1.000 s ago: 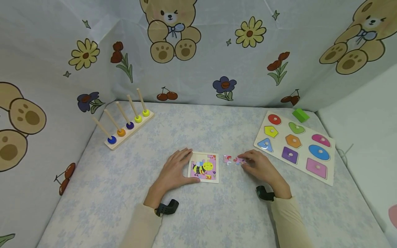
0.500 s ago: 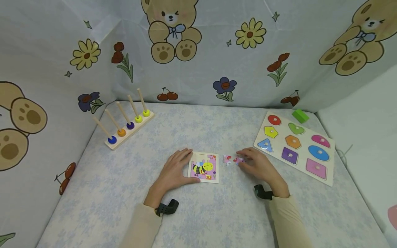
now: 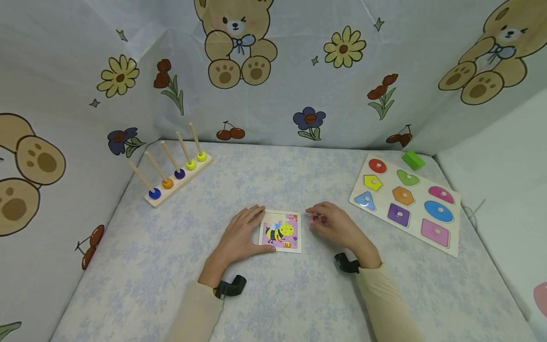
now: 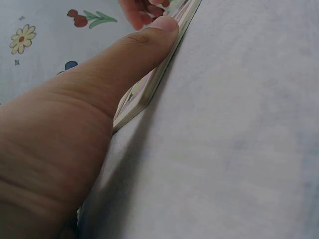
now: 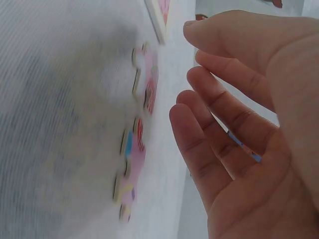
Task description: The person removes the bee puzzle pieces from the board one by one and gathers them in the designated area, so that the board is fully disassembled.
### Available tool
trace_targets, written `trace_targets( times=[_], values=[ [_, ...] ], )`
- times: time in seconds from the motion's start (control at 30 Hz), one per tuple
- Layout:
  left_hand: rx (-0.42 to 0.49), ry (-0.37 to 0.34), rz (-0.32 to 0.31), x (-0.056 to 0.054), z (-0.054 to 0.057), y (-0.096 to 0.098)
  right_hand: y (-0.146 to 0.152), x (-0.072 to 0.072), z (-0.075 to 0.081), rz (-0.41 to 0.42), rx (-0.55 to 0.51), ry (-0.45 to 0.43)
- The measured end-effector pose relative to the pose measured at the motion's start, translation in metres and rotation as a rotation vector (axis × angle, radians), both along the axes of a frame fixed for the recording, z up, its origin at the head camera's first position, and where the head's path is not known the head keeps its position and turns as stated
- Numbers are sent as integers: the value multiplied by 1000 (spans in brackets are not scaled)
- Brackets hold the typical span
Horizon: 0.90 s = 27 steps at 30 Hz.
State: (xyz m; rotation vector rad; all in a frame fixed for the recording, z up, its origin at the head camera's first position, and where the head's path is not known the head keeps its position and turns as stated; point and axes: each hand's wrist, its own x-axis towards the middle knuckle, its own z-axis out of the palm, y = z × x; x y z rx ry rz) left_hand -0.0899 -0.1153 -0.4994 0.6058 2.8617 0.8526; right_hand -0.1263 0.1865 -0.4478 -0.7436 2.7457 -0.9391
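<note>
On the table a small square bee puzzle board [image 3: 300,235] has pieces set in it and a bare wooden strip at its far left. My left hand [image 3: 239,237] holds it, fingers at the far left corner and thumb on the near edge; in the left wrist view the thumb [image 4: 134,55] lies against the rim of the board [image 4: 142,99]. My right hand [image 3: 339,227] hovers to the right of the board over loose pink puzzle pieces [image 3: 317,219], partly hiding them. The right wrist view shows two pieces [image 5: 152,74] lying on the cloth, apart from the spread right-hand fingers [image 5: 187,129].
A wooden peg stand [image 3: 173,187] with coloured beads is at the back left. A shape board [image 3: 419,187] with knobbed pieces lies to the right, a green block [image 3: 413,160] behind it. A bear-print curtain [image 3: 273,104] closes the back.
My right hand has moved left, from the farther loose piece to over both pieces near the board. My left hand and the bee board have stayed in place.
</note>
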Motion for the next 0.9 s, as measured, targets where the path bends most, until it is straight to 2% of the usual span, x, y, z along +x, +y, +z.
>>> trace_targets(
  times=[0.27,0.53,0.67,0.9],
  values=[
    [-6,-5,-1,0,1,0,-19,-2,3,51,10,15],
    [9,30,-4,1,3,0,-36,-5,2,82,28,-5],
    [1,20,-7,1,3,0,-43,-5,1,92,40,-26],
    [14,39,-11,1,2,-1,-48,-3,-1,122,79,5]
  ],
)
